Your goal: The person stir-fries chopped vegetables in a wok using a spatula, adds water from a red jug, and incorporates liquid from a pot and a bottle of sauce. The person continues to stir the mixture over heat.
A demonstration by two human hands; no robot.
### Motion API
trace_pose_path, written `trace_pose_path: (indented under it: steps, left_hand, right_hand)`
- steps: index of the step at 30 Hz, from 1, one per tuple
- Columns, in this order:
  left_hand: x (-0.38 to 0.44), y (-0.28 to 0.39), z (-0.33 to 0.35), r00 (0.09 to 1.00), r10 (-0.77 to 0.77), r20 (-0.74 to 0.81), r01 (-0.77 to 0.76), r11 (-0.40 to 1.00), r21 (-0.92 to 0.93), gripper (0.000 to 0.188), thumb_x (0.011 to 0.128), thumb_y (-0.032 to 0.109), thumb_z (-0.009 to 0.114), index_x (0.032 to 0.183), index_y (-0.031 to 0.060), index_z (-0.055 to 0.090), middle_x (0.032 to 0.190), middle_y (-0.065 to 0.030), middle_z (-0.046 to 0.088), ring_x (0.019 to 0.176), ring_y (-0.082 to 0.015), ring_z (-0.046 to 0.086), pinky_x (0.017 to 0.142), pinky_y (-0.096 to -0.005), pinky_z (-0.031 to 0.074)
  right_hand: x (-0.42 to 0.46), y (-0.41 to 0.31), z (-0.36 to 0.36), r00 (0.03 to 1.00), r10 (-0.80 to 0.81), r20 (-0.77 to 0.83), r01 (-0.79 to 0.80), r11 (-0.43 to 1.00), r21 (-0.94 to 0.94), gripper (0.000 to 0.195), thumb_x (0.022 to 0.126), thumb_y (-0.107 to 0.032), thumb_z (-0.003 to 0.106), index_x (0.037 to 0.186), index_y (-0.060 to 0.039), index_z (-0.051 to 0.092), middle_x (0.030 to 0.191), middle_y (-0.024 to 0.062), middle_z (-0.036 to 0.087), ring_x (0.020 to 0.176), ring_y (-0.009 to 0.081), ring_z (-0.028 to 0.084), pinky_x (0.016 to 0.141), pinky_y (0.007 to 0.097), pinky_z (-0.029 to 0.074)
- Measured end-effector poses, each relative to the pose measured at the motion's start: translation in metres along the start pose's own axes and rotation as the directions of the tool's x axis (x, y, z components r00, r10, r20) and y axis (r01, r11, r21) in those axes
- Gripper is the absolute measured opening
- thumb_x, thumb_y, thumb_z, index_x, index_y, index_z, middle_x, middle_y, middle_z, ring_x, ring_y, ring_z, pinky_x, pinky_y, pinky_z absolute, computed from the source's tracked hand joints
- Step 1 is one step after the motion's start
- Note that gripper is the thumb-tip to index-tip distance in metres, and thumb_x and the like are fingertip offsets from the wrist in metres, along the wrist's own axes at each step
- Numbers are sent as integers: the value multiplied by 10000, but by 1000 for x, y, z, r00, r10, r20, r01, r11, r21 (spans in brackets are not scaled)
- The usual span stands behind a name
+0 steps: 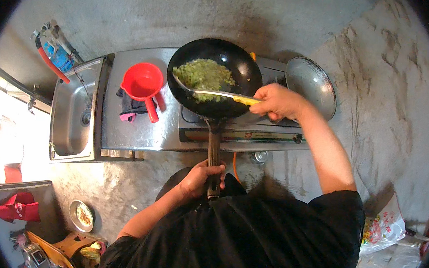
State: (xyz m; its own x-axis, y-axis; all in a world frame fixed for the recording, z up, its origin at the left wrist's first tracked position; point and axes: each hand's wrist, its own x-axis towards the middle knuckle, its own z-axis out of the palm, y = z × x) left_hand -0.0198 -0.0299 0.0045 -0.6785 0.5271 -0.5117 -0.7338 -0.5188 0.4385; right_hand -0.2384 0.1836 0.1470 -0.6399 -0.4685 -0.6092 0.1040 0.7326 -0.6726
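My left hand (204,177) is closed around the long handle of a black wok (244,73), which is over a gas stove (237,135). In the wok lies chopped green food (206,76), heaped towards its left side. My right hand (274,103) grips the yellow handle of a metal spatula (218,93); its blade is at the left edge of the food. To the right of the wok, a large metal lid or pan (311,87) leans by the wall.
Left of the stove, a red plastic dipper (142,81) stands on the steel counter (122,137) by a dark cloth (134,106). Farther left is a steel sink (76,122) with a red hose (50,62). A bowl of food (73,213) sits on the floor; plastic bags (389,229) lie at right.
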Motion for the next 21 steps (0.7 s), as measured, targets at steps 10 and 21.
trace_pose_path:
  steps: [10,21]
  left_hand:
    - [-1,2,3,1000,10,-5,-10,1000,24,223,961,172,591,1119,25,532,811,-79,605,668,-221,622,626,-350,526]
    - [-2,0,4,999,26,-30,-26,999,25,230,962,186,598,1118,30,532,805,-80,606,661,-217,621,615,-342,520]
  right_hand:
    - [8,77,101,995,-94,29,-9,206,979,465,973,-447,578,1104,-1,610,767,63,630,473,58,500,403,180,393]
    - [15,72,130,499,-469,-729,347,879,-328,454,927,-228,644,1349,-86,554,953,239,688,815,425,674,692,443,543]
